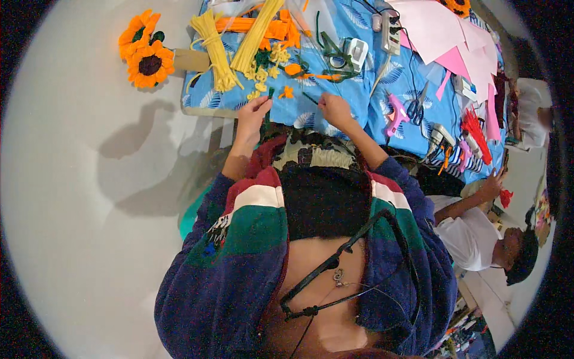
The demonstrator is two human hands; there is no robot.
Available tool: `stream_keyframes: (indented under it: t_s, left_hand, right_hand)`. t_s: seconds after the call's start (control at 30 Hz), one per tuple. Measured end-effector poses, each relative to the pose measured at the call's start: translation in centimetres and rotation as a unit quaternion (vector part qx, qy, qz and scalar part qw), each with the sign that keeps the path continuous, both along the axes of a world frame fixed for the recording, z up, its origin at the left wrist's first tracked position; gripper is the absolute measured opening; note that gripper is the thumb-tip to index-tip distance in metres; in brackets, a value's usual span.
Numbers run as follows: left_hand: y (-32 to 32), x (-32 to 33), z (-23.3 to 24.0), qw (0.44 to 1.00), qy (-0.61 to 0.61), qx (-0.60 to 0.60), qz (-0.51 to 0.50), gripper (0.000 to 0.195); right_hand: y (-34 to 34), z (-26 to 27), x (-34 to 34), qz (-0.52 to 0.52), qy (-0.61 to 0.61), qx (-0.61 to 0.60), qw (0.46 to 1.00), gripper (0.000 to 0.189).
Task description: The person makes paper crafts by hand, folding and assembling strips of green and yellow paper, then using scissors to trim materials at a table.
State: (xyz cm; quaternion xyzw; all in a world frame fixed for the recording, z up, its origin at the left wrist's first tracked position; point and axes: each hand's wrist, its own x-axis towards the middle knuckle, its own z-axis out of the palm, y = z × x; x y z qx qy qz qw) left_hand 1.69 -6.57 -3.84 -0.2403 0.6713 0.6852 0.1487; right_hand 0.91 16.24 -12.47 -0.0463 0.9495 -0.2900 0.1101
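My left hand point(254, 117) pinches a small dark green fuzzy piece point(271, 93) between thumb and fingertips, near the front edge of the table. In my right hand point(334, 110) is a thin dark green stem, like a pipe cleaner point(310, 97), its end pointing left. On the cloth between the hands lies a small orange pipe-cleaner flower point(286, 92). Several yellow pipe-cleaner flowers point(261, 76) sit just beyond my left hand. Farther back are an orange bud point(293, 69) and a tangle of green strips around a white tape dispenser point(357, 54).
Bundles of yellow pipe cleaners point(216, 54) and orange ones point(258, 28) lie back left, beside orange sunflowers point(150, 65). A pink glue gun point(396, 114), scissors point(419, 104), power strip point(391, 38) and pink sheets point(430, 29) are rightward. Another person point(471, 238) sits at right.
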Motion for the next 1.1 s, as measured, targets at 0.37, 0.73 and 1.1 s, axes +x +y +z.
stream_keyframes:
  t_s: [0.37,0.73,1.1]
  left_hand:
    - [4.1,-2.6,0.5,0.988,0.142,0.000,-0.069,0.016]
    - [4.6,-2.8,0.7,0.957,0.235,-0.111,-0.132,0.017]
    - [5.6,-2.7,2.6,0.973,0.201,-0.066,-0.097,0.014]
  right_hand:
    - [-2.9,13.6,1.2,-0.041,0.058,-0.226,0.972,0.014]
    - [-3.1,13.6,1.3,-0.069,0.032,-0.226,0.971,0.014]
    - [-2.6,14.3,1.6,-0.082,0.012,-0.229,0.970,0.015]
